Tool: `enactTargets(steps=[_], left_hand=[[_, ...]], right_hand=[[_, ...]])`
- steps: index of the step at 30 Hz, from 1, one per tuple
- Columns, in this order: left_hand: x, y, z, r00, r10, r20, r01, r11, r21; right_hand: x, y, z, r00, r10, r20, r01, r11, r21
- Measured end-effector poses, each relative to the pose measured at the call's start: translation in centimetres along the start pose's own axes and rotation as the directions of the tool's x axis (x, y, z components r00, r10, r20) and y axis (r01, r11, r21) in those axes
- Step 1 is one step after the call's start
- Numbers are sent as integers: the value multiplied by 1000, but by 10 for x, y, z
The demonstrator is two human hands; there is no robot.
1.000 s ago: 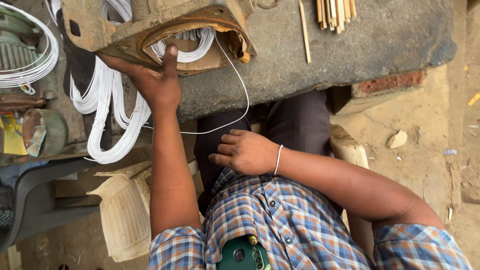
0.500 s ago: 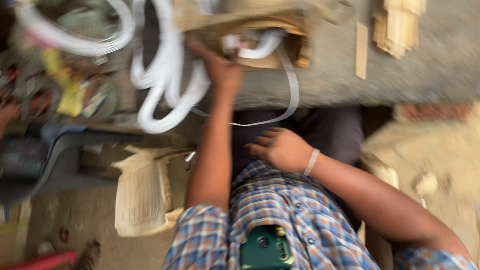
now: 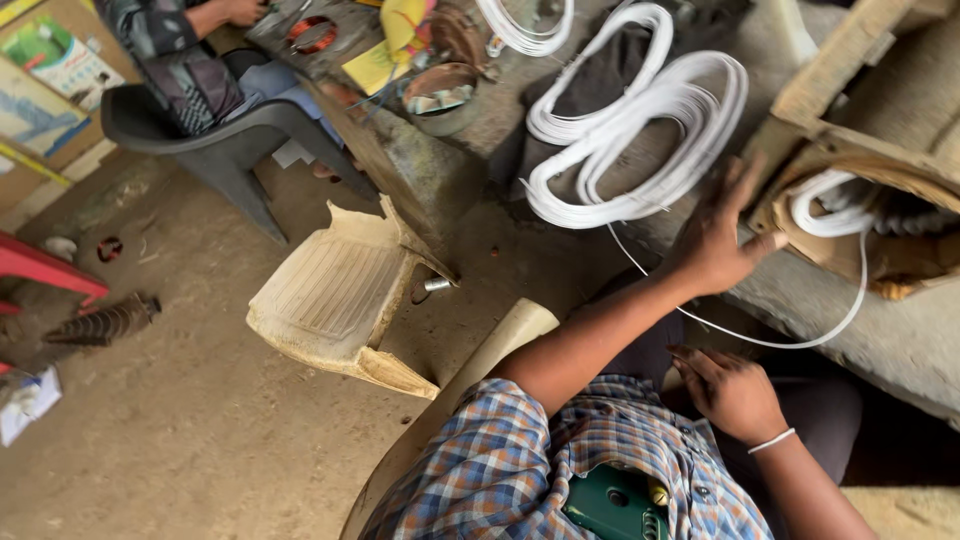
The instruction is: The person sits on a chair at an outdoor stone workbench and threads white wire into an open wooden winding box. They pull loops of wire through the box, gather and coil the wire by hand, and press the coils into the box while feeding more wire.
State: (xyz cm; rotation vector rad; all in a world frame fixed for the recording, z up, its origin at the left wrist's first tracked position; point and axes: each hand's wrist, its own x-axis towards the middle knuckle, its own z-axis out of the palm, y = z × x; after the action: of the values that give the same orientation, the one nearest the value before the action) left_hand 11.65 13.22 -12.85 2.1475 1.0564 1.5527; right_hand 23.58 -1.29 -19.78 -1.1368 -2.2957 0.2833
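Left hand: fingers spread, pressed against the motor, beside the white coil. Right hand: loosely curled, empty, below the motor.

The left hand presses open against the brown motor housing beside white wire coils; the right hand rests loosely curled on the lap.

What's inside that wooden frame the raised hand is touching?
Inside the brown wooden frame sits a loop of white insulated wire, which the left hand touches at the frame's edge. Something dark lies behind it; the frame's depths are hidden in shadow.
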Motion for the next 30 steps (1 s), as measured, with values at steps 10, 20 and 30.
enactTargets(steps=[10,20,30], left_hand=[[-25,9,-74,995,-92,-24,83,965,-248],[-34,-11,-136,984,-170,-57,147,948,-281],[-31,-32,-196,973,-162,-166,124,968,-219]], right_hand=[[-12,40,44,971,238,6,-231,947,-225],[-20,33,31,924,360,-126,-370,927,-65],[-30,62,39,896,435,-95,-445,865,-234]])
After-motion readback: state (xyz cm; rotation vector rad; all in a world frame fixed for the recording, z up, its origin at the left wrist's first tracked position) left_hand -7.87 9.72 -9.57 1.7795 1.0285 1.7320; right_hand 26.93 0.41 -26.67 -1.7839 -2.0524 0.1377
